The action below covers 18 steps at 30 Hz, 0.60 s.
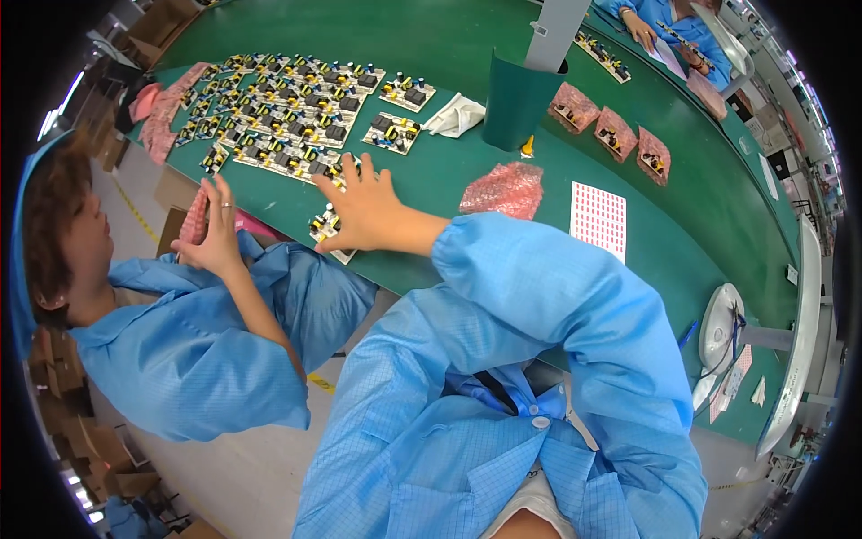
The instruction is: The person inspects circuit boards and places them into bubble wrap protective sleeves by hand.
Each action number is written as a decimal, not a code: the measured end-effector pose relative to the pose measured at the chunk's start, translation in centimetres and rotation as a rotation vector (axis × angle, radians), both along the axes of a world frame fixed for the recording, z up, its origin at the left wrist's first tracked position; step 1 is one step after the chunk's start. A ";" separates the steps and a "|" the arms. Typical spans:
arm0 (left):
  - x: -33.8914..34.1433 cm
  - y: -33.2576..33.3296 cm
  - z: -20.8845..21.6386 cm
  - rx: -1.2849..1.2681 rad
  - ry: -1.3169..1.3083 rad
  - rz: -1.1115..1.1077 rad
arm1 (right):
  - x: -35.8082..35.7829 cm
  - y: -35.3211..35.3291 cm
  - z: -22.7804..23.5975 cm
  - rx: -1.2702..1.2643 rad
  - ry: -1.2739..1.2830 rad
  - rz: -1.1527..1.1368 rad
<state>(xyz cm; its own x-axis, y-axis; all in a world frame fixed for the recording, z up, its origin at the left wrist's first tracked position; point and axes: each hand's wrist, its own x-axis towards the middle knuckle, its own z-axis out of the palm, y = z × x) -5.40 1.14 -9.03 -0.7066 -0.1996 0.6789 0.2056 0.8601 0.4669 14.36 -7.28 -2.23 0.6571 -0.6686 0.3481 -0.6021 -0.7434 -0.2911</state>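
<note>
My right hand [373, 208] reaches across to the left, palm down with its fingers spread. Its thumb lies at a circuit board [325, 225] near the table's front edge, and the hand hides part of that board. The other fingertips are over the near edge of a large group of circuit boards [301, 112] with black, yellow and blue parts. Two separate boards, one of them a circuit board [392, 133] just beyond my fingers, sit right of the group. My left sleeve runs under my right forearm, and my left hand is hidden.
On my left a co-worker holds a pink bubble bag [194, 220]. Another pink bubble bag [503, 190] lies right of my hand, near a white sticker sheet [598, 220]. A green bin [521, 99] stands behind. Bagged boards [613, 135] lie farther right; another person works beyond.
</note>
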 end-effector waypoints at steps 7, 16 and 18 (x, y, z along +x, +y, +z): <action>0.7 0.2 0.1 -0.004 0.031 -0.002 | 1.2 1.7 0.2 0.087 0.023 -0.041; 0.0 1.2 1.5 -0.012 0.089 -0.029 | -6.1 2.7 0.6 0.070 0.078 -0.002; -0.3 1.5 2.0 -0.017 0.102 -0.040 | -7.7 2.6 1.3 0.125 0.093 -0.014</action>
